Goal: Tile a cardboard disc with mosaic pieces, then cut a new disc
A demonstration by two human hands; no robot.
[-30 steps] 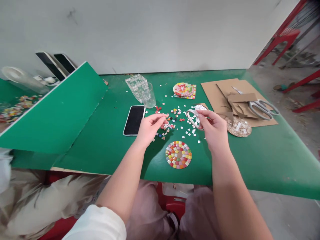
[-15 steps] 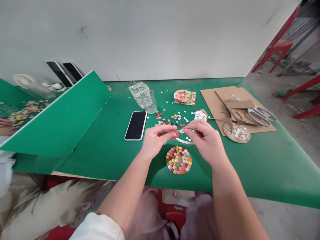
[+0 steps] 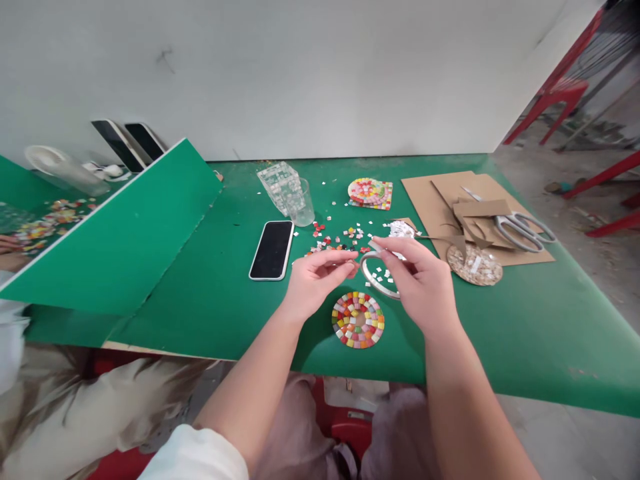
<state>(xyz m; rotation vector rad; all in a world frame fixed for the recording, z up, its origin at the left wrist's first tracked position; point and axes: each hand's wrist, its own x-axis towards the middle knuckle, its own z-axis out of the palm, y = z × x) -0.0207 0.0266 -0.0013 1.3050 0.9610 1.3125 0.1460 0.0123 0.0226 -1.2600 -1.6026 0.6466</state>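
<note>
My right hand (image 3: 420, 273) is closed on a thin white ring (image 3: 383, 287) that looks like a narrow roll of tape. A short pale strip sticks up at its fingertips. To the left, my left hand (image 3: 323, 280) is pinched, its fingertips a small gap from the ring; a small thing may be between them, too small to name. Just below the hands lies a round coaster (image 3: 357, 340) covered in colourful mosaic tiles, with a bare brown patch near its centre. Beyond the fingers, loose red, white and dark tiles (image 3: 320, 230) are scattered on the green table.
A phone (image 3: 271, 250) lies left of my hands, near a clear plastic cup (image 3: 301, 207). Finished-looking mosaic pieces (image 3: 370, 193) sit at the back. On the right are cardboard sheets (image 3: 420, 190), scissors (image 3: 523, 230) and a speckled disc (image 3: 475, 267). A green divider (image 3: 125, 227) stands left.
My hands have parted from being together at the fingertips. My right hand has shifted slightly right, and the white ring now shows larger and raised beside its fingers.
</note>
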